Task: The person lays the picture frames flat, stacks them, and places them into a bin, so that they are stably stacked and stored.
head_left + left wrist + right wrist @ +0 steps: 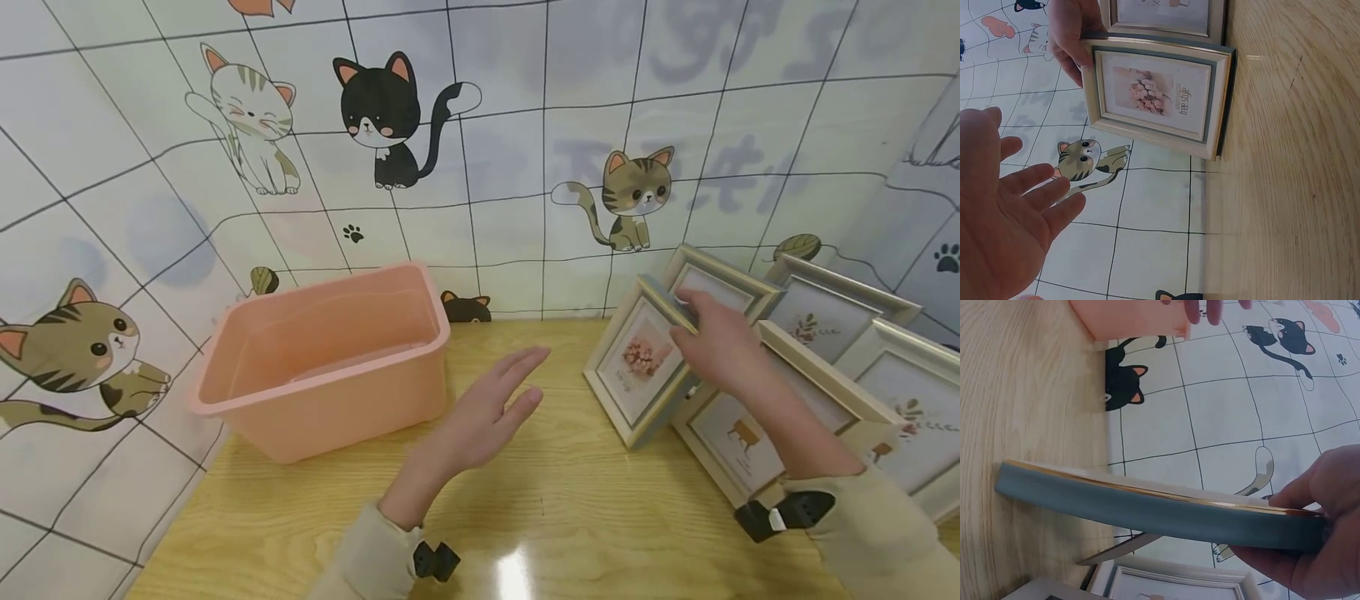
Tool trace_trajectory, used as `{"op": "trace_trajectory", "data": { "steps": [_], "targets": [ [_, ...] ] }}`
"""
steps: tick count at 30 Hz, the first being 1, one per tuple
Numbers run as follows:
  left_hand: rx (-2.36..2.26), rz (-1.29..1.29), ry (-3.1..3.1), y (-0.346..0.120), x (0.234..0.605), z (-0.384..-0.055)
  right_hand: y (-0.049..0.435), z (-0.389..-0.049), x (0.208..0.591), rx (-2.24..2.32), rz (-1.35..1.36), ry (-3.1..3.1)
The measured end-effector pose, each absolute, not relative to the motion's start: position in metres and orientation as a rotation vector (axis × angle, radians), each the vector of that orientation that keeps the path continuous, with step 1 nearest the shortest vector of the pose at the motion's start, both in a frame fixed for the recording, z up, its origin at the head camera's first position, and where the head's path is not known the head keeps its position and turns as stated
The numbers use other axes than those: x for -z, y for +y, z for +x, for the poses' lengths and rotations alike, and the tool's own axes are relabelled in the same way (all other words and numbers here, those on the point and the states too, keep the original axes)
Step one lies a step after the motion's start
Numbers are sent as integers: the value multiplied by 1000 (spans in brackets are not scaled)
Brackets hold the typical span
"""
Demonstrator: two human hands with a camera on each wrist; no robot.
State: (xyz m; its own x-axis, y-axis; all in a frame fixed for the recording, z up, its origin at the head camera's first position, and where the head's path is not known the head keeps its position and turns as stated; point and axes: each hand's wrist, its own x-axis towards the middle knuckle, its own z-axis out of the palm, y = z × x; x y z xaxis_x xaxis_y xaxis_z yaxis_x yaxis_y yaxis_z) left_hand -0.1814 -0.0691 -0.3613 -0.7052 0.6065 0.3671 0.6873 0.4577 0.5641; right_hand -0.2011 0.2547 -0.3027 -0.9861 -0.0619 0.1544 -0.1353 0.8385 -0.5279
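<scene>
My right hand (720, 342) pinches the top edge of a picture frame (643, 360) with a cream and gold border, a blue-grey side and a pink flower print. In the right wrist view, thumb and fingers lie on either side of that frame's edge (1160, 509); its lower end is close over the table. The left hand (483, 408) is held over the table with fingers extended and holds nothing, between the pink bin (337, 417) and the frame. In the left wrist view its palm (997, 231) shows, apart from the frame (1154, 94).
Several more picture frames stand at the right, among them one with a small chair print (746, 437) and one with a leaf print (813, 321). The wood-look table (555, 517) meets a wall covering (510, 183) with cartoon cats behind it.
</scene>
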Motion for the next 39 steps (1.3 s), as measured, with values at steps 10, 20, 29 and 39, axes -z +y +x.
{"op": "trace_trajectory", "data": {
  "steps": [10, 20, 29, 39],
  "targets": [
    [1209, -1166, -2518, -60, 360, -189, 256, -190, 311, -988, 277, -2784],
    [1527, -1201, -2321, -54, 371, -208, 259, -166, 317, -1269, 481, -2603],
    [1757, -1339, -2157, -49, 365, -208, 255, -155, 324, -1442, 638, -2505],
    [2080, -1416, -2065, -49, 360, -201, 247, -155, 328, -1627, 857, -2345]
  ]
}}
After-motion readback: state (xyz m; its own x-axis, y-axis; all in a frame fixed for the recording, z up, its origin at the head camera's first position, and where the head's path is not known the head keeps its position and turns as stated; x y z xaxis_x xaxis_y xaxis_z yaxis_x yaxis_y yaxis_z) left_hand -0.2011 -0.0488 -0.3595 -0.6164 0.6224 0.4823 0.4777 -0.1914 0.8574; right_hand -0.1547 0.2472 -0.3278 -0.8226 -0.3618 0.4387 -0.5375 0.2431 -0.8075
